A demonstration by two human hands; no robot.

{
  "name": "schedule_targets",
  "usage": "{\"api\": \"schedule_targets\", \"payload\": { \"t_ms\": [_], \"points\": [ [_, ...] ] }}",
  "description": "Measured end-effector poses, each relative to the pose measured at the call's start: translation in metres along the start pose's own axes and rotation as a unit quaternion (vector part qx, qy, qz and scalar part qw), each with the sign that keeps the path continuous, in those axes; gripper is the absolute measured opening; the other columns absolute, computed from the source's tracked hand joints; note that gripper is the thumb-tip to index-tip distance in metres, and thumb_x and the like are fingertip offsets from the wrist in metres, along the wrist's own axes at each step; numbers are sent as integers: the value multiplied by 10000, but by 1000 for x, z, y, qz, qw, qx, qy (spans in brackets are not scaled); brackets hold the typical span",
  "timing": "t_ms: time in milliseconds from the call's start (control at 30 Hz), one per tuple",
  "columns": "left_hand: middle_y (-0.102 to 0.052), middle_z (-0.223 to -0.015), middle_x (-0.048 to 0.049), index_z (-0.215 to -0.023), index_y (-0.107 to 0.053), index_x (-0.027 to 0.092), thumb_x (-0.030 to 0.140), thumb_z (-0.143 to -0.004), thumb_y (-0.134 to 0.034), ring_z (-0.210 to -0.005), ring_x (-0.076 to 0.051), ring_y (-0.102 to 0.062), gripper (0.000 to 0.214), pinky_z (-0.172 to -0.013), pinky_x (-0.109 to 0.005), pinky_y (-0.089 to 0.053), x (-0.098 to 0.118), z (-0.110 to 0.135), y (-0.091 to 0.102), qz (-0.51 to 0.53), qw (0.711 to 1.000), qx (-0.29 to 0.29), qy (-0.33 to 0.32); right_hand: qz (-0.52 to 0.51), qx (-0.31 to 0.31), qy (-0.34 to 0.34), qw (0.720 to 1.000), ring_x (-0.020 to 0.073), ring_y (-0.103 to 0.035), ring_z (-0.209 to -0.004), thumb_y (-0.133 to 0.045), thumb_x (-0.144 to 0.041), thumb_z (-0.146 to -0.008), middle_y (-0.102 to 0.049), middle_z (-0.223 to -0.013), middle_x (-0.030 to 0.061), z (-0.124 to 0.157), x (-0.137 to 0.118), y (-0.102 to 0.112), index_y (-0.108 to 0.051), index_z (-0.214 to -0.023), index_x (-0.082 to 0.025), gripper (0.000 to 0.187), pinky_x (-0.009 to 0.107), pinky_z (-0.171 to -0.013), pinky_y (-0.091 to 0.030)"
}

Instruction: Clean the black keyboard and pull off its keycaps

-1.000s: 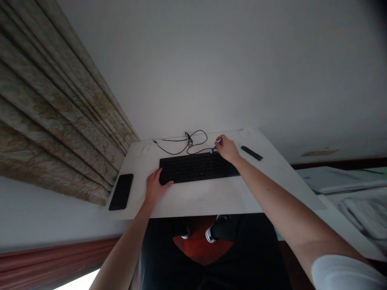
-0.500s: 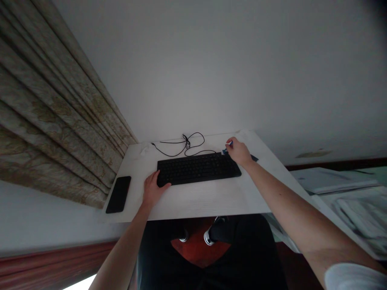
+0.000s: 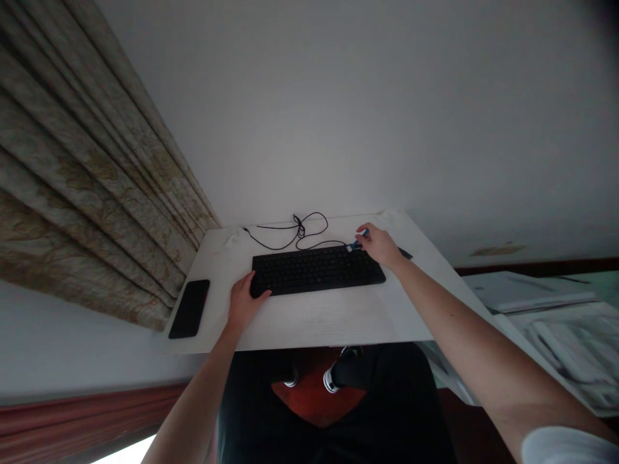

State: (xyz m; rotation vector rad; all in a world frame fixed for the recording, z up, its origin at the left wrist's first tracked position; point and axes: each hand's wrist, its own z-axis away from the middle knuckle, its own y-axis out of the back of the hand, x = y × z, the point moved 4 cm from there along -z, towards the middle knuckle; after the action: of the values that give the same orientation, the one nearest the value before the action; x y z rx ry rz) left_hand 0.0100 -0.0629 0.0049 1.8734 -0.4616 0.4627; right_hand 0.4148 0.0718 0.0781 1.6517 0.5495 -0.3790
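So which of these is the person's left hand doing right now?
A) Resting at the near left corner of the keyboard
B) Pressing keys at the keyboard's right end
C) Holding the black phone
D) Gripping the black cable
A. The left hand lies with its fingertips at the near left corner of the black keyboard, apart from the black phone.

Home office, white desk [image 3: 314, 319], keyboard [image 3: 316, 270], patterned curtains [image 3: 87, 187]
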Motion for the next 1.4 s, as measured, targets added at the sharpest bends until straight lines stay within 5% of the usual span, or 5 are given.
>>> {"api": "schedule_targets", "payload": {
  "t_ms": [333,667,867,1033,1400],
  "points": [
    [-636,-1355,-141,-1403,-524,189,418,-805,-739,-1255,-315,-596,676,-1120,-520,-435,-5,2,0,20,1000,11,4,81,-24,32,996,222,-692,-734,-611,-251,-926,-726,-773,72,-9,-16,-3,-690,-967,-191,107,305,-712,-491],
    [-637,-1360,-122,-1408,-521,211,378,-789,-751,-1260,-307,-594,681,-1119,-516,-439,-7,2,0,28,1000,5,5,-124,-112,49,985,163,-686,-686,-544,-255,-950,-710,-769,22,-2,-63,-50,-667,-979,-211,133,246,-612,-508],
    [-641,-1351,-121,-1403,-531,208,387,-797,-744,-1254,-310,-594,667,-1127,-518,-432,-7,3,0,31,999,12,7,71,-67,64,993,193,-670,-672,-606,-223,-906,-707,-716,33,-6,-44,-21,-688,-948,-216,93,274,-654,-463],
    [-621,-1379,-118,-1400,-532,213,395,-818,-721,-1284,-307,-573,639,-1137,-515,-427,-4,3,0,35,999,13,6,-56,-24,14,998,177,-671,-646,-573,-268,-928,-712,-758,40,9,-43,-14,-677,-943,-202,124,282,-656,-495],
    [-718,-1137,-113,-1107,-717,193,415,-923,-574,-1117,-260,-640,321,-1057,-455,-478,44,19,23,169,981,82,55,-536,-67,-117,834,178,-638,-739,-706,-570,-803,-725,-942,98,132,-79,-76,-754,-1026,-194,440,277,-568,-501]
  ]
}}
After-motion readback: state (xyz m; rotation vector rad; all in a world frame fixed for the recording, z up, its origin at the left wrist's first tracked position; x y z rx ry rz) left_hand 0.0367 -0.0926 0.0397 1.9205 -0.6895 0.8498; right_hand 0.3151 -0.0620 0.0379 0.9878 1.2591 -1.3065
